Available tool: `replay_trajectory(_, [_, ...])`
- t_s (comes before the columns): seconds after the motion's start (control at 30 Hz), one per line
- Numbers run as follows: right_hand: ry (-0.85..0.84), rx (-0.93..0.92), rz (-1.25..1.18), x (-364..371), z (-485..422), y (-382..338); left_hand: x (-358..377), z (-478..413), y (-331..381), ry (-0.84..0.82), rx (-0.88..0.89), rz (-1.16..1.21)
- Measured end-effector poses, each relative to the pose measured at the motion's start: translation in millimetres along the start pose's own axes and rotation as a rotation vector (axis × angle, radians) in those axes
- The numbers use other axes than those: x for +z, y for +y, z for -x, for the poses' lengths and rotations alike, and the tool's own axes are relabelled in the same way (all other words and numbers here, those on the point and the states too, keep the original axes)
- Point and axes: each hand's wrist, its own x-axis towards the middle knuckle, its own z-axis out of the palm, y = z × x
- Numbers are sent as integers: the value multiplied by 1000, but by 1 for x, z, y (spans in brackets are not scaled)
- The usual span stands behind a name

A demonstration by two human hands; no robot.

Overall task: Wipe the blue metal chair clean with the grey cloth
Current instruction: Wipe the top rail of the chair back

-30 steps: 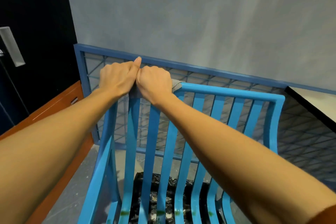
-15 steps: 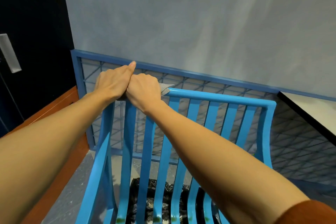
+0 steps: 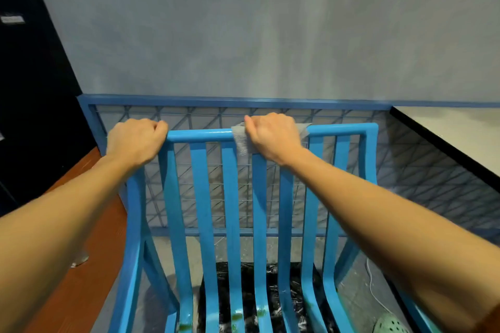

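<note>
Left hand [image 3: 135,142] curls round the blue metal chair's [image 3: 201,197] top-rail corner; right hand [image 3: 274,138] grips the grey cloth [image 3: 241,140] wrapped over that rail, mid-span

The place looks like a plain indoor back room or utility space. A bare grey plastered wall [image 3: 270,35] fills the background, and a blue-framed wire mesh panel [image 3: 205,102] stands along its foot. The floor is raw grey concrete [image 3: 351,292] beside a strip of reddish-brown boards [image 3: 89,278]; a crumpled black plastic sheet [image 3: 249,278] lies beneath the blue metal chair [image 3: 203,197], and a loose white cable [image 3: 374,295] and a green perforated clog [image 3: 389,323] lie nearby. A dark door [image 3: 27,89] closes the left side, and a white tabletop with a black edge [image 3: 460,127] juts in at the right.
</note>
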Motion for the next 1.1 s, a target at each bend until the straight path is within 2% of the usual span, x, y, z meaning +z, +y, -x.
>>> replay_trajectory(0.1, [7,69,6,-5,16,54,1,2,-1,6,-9,-4])
replay_trajectory(0.17, [28,88,-13,-10,27,86,3,1,-1,31,27,-107])
replay_trajectory(0.3, [28,150,-15,-21,44,143,9,-3,-1,72,9,-158])
replay_trajectory(0.47, [36,300,58,-19,47,165,17,-8,-1,156,-18,-169])
replay_trajectory(0.57, [-37,338,72,-22,40,154,16,-4,2,209,-55,-90])
replay_trajectory(0.7, [-109,240,206,-28,40,131,11,1,8,253,-103,-19])
replay_trajectory(0.97, [-62,93,99,-11,5,-3,8,3,5,259,-77,77])
replay_trajectory(1.1, [-6,-111,86,-2,-9,-66,10,1,6,266,-26,118])
